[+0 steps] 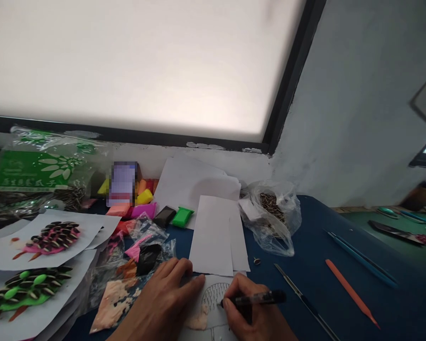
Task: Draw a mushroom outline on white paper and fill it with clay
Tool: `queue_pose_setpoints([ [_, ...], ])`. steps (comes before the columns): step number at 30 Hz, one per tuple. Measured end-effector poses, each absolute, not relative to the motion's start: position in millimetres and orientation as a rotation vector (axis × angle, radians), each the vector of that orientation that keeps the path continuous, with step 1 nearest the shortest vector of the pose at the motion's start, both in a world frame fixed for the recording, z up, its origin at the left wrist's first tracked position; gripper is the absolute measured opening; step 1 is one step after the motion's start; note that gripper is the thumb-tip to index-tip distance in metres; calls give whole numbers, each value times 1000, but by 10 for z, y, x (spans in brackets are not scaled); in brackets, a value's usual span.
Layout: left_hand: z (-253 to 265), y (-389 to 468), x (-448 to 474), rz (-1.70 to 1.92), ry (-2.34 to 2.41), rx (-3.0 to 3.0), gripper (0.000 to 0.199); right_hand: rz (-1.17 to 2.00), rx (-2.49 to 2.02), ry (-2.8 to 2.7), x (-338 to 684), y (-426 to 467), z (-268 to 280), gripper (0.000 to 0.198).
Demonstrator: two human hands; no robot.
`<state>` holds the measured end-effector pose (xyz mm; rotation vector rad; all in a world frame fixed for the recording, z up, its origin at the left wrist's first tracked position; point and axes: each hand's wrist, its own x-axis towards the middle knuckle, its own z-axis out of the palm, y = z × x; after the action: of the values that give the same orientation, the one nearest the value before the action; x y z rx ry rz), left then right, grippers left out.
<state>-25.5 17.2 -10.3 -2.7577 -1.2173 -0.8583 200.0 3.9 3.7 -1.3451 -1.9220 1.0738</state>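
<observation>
My right hand (250,308) grips a black pen (259,298), its tip on a white sheet (222,333) close in front of me. A rounded outline filled with short strokes (214,297) is drawn there, partly covered by that hand. My left hand (166,298) lies with fingers stretched over the sheet's left side, holding nothing. Between the hands, a flattened piece of beige clay (199,319) sits on the paper. Left of my left hand is a wrapper smeared with beige clay (110,305). Blank white paper (213,237) lies just beyond the sheet.
Seed-and-clay hedgehog pictures (53,239) are stacked at left, below a green-printed seed bag (39,170). Clay packets, one green (182,217), lie mid-table. A plastic bag of seeds (273,208) stands behind. At right are a craft knife (301,298), an orange tool (351,291) and blue tweezers (362,258).
</observation>
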Motion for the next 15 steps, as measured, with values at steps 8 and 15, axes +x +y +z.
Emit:
queue_pose_setpoints([
  [8,-72,156,-259,-838,-1241,-2780,41,1073,-1378,-1847,2050,46,92,19],
  [15,-115,156,-269,-836,-1256,-2785,40,1038,-1389,-1916,2043,52,59,17],
])
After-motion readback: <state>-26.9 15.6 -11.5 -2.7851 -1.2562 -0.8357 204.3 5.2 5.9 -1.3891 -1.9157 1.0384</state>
